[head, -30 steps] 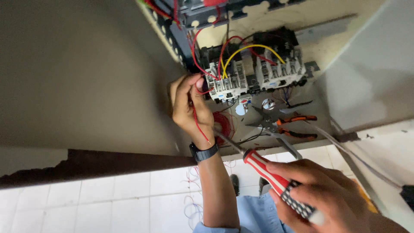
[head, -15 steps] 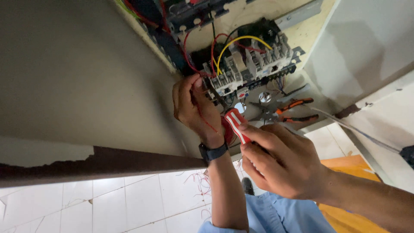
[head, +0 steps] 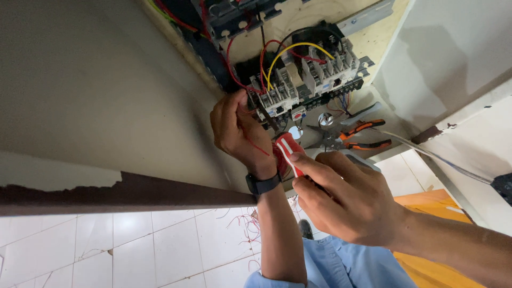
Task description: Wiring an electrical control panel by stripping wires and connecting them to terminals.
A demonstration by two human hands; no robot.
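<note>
Floor: white tiles [head: 133, 245], wire scraps.
Panel: plywood board [head: 298, 21], grey contactors [head: 304, 80].
Right hand [head: 346, 200]: clamped on red screwdriver [head: 289, 153].
Left hand [head: 237, 130]: pinching red wire [head: 258, 146].

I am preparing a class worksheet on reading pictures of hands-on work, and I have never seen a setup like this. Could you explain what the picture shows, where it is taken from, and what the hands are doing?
The picture comes from a camera worn on the person's head, looking along their arms at their own two bare hands. There is no machine.

They are working in an open electrical cabinet. On its wooden back panel sit grey switching blocks, joined by red and yellow wires.

The left hand, with a dark watch on its wrist, reaches up to the left end of the blocks and pinches a thin red wire there. The right hand grips a red-handled screwdriver, which points up towards the blocks; its tip cannot be seen.

Orange-handled pliers lie on the cabinet floor. Below are a white tiled floor and the person's blue shirt.
</note>
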